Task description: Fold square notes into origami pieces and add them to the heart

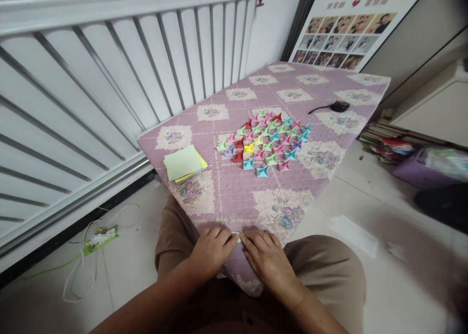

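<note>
At the near corner of the table, my left hand (214,250) and my right hand (266,256) meet over a small piece of pale green folded paper (237,237). Fingers of both hands press on it from either side, and most of the paper is hidden beneath them. Beyond my hands, several folded paper pieces (268,141) in red, pink, green, blue, purple and yellow stand in close rows. To the left lies a stack of square paper sheets (183,163), pale green on top with yellow showing below.
A purple flowered cloth (234,187) covers the table. A black object with a short cable (340,106) lies at its right side. A white radiator (120,75) borders the left. A photo board (340,29) leans behind. On the floor is a power strip (101,240).
</note>
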The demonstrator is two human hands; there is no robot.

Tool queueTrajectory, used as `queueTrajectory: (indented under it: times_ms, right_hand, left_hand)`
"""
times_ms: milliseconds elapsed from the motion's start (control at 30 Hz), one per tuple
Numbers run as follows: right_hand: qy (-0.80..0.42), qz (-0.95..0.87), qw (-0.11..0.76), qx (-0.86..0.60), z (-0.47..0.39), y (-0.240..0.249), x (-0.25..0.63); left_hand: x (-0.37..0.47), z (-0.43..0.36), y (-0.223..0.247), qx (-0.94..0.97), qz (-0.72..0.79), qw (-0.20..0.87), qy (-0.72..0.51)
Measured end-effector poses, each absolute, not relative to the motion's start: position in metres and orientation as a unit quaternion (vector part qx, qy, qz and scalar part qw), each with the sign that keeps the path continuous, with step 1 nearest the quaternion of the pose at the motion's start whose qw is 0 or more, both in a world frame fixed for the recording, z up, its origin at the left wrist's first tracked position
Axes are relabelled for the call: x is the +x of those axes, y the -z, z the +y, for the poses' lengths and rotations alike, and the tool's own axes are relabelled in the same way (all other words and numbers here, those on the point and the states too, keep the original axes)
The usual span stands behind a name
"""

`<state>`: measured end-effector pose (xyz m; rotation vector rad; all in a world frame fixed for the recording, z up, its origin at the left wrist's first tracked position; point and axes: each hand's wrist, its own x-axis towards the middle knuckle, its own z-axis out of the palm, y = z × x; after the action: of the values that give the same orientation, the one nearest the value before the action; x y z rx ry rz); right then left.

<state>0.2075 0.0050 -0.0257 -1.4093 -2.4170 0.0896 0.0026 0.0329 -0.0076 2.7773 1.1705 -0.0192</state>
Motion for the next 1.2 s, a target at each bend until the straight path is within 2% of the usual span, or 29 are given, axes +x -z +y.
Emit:
queueTrajectory:
  times_ms: [267,500,933,1200]
  right_hand:
    - [-0.044,-0.814,0.141,-0.562,-0.014,0.028,0.189]
    - [-0.040,-0.804,0.143,-0.576,-0.017,0.024,0.180]
    - [-0.103,-0.771,0.220,-0.589,0.004,0.021,0.195]
    - [-0.097,-0.774,0.224,-0.584,0.008,0.019,0.194]
  left_hand:
    - [0.011,0.021,0.009,0.904,0.421,0.064,0.027]
    - [0.015,0.026,0.007,0.917,0.393,0.056,0.038]
    - [0.006,0.042,0.018,0.859,0.477,0.177,-0.065]
    - [0.005,0.030,0.022,0.875,0.466,0.116,-0.054]
